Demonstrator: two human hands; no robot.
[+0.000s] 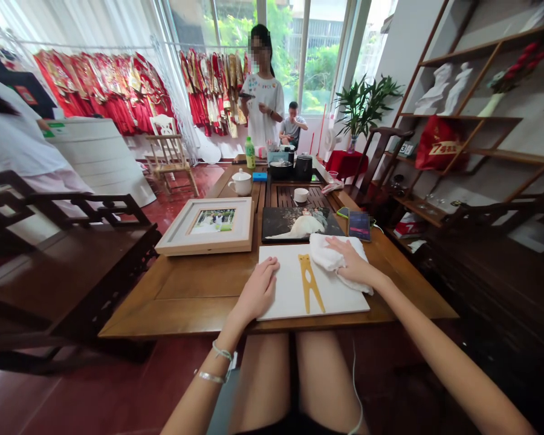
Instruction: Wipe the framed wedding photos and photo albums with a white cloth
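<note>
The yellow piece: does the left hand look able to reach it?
Probably yes: the left hand rests on the same white board, and nothing stands between it and the yellow piece.

You're in what looks like a wedding-wear shop or studio: red and gold garments (106, 90) hang in rows along the far side, by the window (320, 66), and the framed photo (214, 221) on your table (181, 302) looks like a wedding shot. White counter (97, 160) at your left, person (18, 133) beside it, reads as front desk. Carved wooden chairs (84, 241), a slatted tray (284, 193) with a cup (300, 195), plus shelves (503, 119) showing white statuettes (436, 87), make your spot look like customer seating.
</note>
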